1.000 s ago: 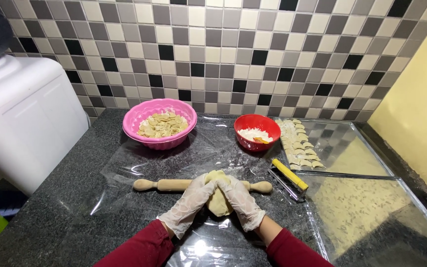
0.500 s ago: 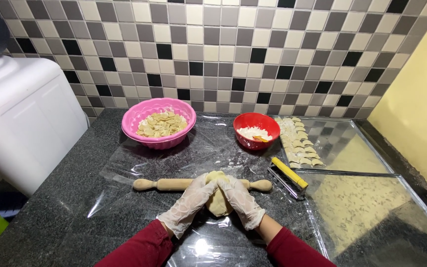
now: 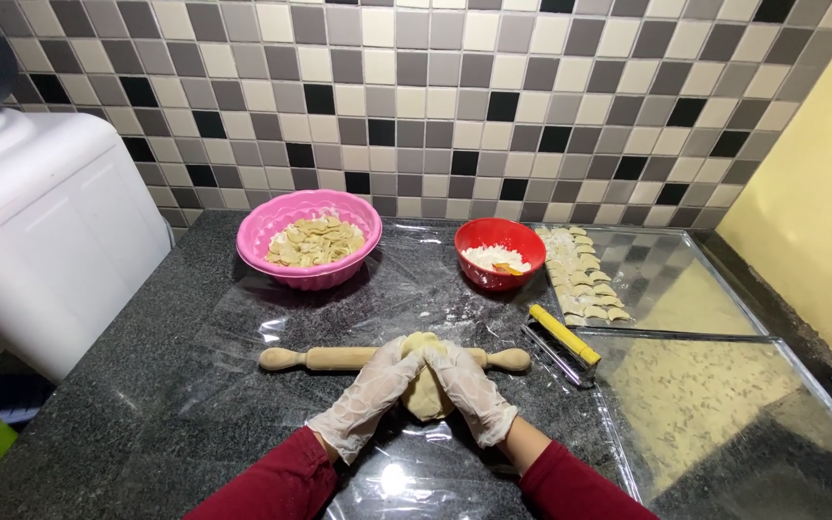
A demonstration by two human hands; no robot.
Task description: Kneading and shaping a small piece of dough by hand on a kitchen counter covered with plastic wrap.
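A pale lump of dough (image 3: pixel 425 385) lies on clear plastic film on the dark granite counter. My left hand (image 3: pixel 368 395) and my right hand (image 3: pixel 474 390), both in thin clear gloves, press against its two sides with fingertips meeting on top. Just behind the dough lies a wooden rolling pin (image 3: pixel 339 359), parallel to the counter's front edge. Red sleeves cover both my forearms.
A pink bowl (image 3: pixel 308 270) of cut dough pieces and a red bowl (image 3: pixel 500 265) of white filling stand at the back. Folded dumplings (image 3: pixel 582 279) lie in rows on a glass sheet (image 3: pixel 705 289). A yellow-handled cutter (image 3: pixel 563 337) lies right; a white appliance (image 3: pixel 40 231) stands left.
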